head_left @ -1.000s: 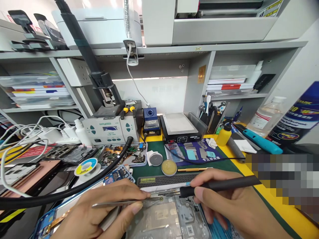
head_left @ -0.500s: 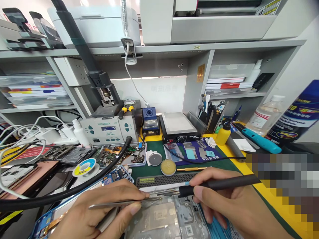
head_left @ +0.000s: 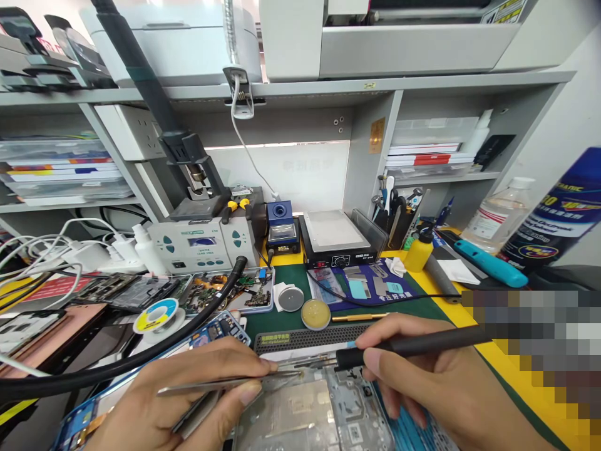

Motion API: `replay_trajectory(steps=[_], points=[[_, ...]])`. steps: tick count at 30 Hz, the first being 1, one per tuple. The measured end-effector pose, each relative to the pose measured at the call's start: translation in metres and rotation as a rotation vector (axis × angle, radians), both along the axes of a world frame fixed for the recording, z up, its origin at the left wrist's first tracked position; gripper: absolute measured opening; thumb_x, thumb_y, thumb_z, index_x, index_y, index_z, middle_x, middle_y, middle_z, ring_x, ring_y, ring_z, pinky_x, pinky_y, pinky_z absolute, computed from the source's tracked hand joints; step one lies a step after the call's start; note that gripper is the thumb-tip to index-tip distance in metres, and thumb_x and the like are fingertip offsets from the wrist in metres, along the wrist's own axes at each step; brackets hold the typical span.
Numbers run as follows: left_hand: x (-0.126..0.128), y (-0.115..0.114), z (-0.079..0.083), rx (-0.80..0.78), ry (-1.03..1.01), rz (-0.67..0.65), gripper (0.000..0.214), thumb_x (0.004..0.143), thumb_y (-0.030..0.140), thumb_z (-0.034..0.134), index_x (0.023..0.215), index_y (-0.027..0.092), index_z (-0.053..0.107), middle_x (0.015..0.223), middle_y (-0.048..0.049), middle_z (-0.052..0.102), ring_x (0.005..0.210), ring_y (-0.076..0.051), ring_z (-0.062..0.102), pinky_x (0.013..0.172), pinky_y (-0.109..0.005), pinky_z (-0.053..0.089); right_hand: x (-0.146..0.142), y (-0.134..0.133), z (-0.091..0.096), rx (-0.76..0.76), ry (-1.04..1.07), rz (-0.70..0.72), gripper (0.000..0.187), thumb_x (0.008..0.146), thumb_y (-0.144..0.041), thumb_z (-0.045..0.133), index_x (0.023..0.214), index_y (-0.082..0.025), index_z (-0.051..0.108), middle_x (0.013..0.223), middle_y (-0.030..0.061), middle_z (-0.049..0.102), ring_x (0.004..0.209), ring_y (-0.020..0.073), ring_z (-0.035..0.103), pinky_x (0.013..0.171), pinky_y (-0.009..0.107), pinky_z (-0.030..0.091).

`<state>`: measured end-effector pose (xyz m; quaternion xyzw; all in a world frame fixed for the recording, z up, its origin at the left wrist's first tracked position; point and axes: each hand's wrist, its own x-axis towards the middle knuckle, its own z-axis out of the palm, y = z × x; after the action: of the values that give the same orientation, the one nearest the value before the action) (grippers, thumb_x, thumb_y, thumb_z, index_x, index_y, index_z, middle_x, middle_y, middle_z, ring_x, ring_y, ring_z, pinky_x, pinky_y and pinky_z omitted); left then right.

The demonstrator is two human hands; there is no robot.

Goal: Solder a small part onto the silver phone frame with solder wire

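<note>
An opened phone frame (head_left: 319,413) lies at the bottom centre on the green mat. My left hand (head_left: 188,401) pinches metal tweezers (head_left: 220,383), whose tips rest at the frame's upper edge. My right hand (head_left: 422,388) is closed round a black soldering iron (head_left: 413,347). Its tip points left and meets the tweezer tips at the same spot on the frame. A thick black hose (head_left: 141,357) runs across the bench just above my left hand.
Behind the mat stand a grey rework station (head_left: 201,241), a small blue soldering station (head_left: 282,228) and a black hot plate (head_left: 335,238). A solder spool (head_left: 157,314), flux tins (head_left: 315,313), a tray of boards (head_left: 235,291), bottles (head_left: 419,250) and a blue spray can (head_left: 558,219) surround it.
Both hands stay on the phone frame with the tools touching the same spot. The tweezers have shifted slightly left and the view has dipped a little.
</note>
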<state>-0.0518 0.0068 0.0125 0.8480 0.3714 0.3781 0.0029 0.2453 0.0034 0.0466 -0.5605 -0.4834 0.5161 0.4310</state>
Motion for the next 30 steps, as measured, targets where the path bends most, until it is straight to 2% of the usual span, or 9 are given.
replay_trajectory(steps=[3,6,13,18,21,25,30], points=[[-0.0013,-0.0001,-0.0033,0.025,0.004,0.020,0.025,0.103,0.027,0.068,0.122,0.042,0.073,0.103,0.0145,0.089,0.097,-0.011,0.088,0.098,-0.013,0.065,-0.0009,-0.0008,0.0016,0.002,-0.007,-0.003,0.019,0.076,-0.041,0.086,0.075,-0.023,0.079,0.046,-0.0048,0.061,0.040,0.0114,0.051,0.046,0.023,0.048],[-0.0009,0.0014,-0.0023,0.031,0.008,0.011,0.025,0.103,0.026,0.068,0.123,0.042,0.073,0.104,0.0139,0.089,0.098,-0.011,0.088,0.098,-0.014,0.065,-0.0006,-0.0008,0.0014,0.003,-0.011,-0.002,0.019,0.076,-0.041,0.086,0.076,-0.023,0.079,0.046,-0.0048,0.061,0.040,0.0114,0.051,0.045,0.023,0.047],[0.0003,0.0029,0.0041,-0.003,-0.004,-0.037,0.032,0.101,0.019,0.069,0.122,0.042,0.073,0.104,0.0156,0.089,0.096,-0.011,0.088,0.096,-0.014,0.066,0.0024,0.0010,-0.0032,0.002,0.024,-0.011,0.018,0.072,-0.034,0.091,0.077,-0.020,0.081,0.063,0.0010,0.072,0.044,0.0128,0.062,0.038,0.020,0.037],[0.0015,0.0027,0.0010,0.019,-0.030,-0.022,0.029,0.099,0.021,0.073,0.121,0.040,0.077,0.103,0.0113,0.091,0.094,-0.016,0.089,0.093,-0.020,0.070,0.0012,0.0008,-0.0015,-0.014,0.006,0.002,0.018,0.074,-0.038,0.088,0.076,-0.022,0.080,0.053,-0.0030,0.063,0.044,0.0146,0.060,0.040,0.022,0.041],[0.0035,0.0024,0.0007,0.001,-0.037,-0.014,0.029,0.099,0.021,0.072,0.120,0.040,0.078,0.103,0.0115,0.091,0.094,-0.016,0.089,0.092,-0.020,0.070,0.0004,0.0006,0.0004,-0.015,-0.015,0.011,0.018,0.075,-0.039,0.086,0.076,-0.023,0.078,0.048,-0.0037,0.061,0.044,0.0156,0.059,0.043,0.024,0.045],[0.0038,0.0020,0.0012,0.011,-0.031,-0.029,0.030,0.100,0.021,0.070,0.120,0.042,0.076,0.101,0.0149,0.089,0.093,-0.012,0.088,0.094,-0.015,0.067,0.0012,0.0007,0.0003,-0.010,-0.027,0.019,0.019,0.075,-0.040,0.086,0.077,-0.022,0.079,0.048,-0.0026,0.062,0.045,0.0168,0.062,0.041,0.023,0.042],[0.0022,0.0028,0.0015,-0.011,-0.025,-0.055,0.036,0.098,0.014,0.068,0.122,0.041,0.074,0.104,0.0138,0.089,0.095,-0.011,0.088,0.094,-0.014,0.066,0.0025,0.0010,-0.0034,0.001,0.002,0.014,0.019,0.075,-0.038,0.089,0.078,-0.021,0.080,0.052,-0.0023,0.064,0.045,0.0142,0.061,0.039,0.020,0.039]])
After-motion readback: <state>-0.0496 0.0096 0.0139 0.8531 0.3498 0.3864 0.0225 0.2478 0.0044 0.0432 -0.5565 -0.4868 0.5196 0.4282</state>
